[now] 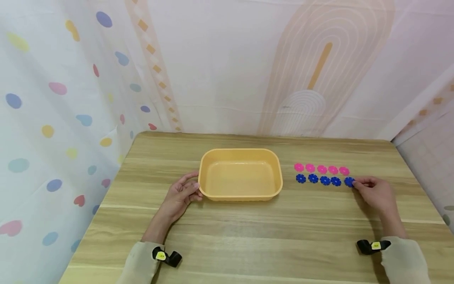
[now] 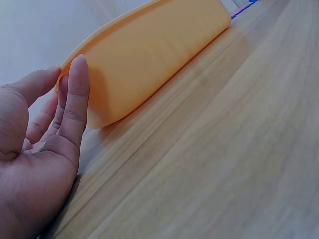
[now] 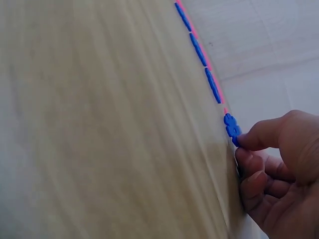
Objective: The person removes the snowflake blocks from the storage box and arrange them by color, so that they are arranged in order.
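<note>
A yellow plastic basin [image 1: 240,197] stands upright on the wooden table. My left hand [image 1: 182,196] holds its left end, the thumb at the rim and the fingers against the outer wall, as the left wrist view [image 2: 47,124] shows. On the right, my right hand [image 1: 377,194] pinches a blue flower-shaped disc [image 1: 349,182] between thumb and fingers. In the right wrist view this blue disc [image 3: 232,128] is tilted up at the end of the blue row. Several more blue flower-shaped discs [image 1: 324,180] lie flat to its left.
Behind the blue row runs a row of several pink flower-shaped discs [image 1: 322,169]. The table [image 1: 241,240] reaches back to a patterned curtain [image 1: 220,71], and a dotted curtain [image 1: 56,118] hangs along the left side.
</note>
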Motion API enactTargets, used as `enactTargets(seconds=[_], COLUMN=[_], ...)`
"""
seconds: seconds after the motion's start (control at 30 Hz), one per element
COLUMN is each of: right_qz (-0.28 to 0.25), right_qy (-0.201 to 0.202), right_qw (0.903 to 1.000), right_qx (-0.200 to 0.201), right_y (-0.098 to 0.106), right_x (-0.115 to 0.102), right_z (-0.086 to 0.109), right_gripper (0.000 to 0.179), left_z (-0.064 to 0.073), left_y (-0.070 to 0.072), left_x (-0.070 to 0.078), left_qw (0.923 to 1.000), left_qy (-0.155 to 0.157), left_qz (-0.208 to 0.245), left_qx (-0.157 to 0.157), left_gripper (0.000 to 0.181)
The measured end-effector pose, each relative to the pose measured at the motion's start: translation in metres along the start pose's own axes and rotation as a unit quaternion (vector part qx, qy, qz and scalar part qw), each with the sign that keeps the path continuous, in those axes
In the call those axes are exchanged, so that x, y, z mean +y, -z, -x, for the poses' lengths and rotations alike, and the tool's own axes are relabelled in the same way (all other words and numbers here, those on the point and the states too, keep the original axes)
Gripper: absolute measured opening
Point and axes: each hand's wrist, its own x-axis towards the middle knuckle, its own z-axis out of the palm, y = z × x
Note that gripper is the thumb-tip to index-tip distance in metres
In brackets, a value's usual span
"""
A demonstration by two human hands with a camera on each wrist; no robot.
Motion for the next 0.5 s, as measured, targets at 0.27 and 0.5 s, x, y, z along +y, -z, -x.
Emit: enactTargets(seconds=[0.27,0.5], right_qz=[0.002,-0.045], right_qy=[0.007,0.020], right_qw=[1.0000,0.9984], right_qx=[0.005,-0.029], right_y=[-0.0039,-0.0005], right_x=[-0.0031,-0.0079], right_z=[0.0020,0.0088], right_gripper=[0.035,0.047], left_z=[0.0050,0.0062], left_y=[0.0032,0.0066], left_x=[-0.0009,0.0008], left_qw=[0.9999,0.9996], left_qy=[0.005,-0.003], left_qz=[-0.009,-0.029], left_qx=[0.004,0.003], left_gripper=[0.042,0.046])
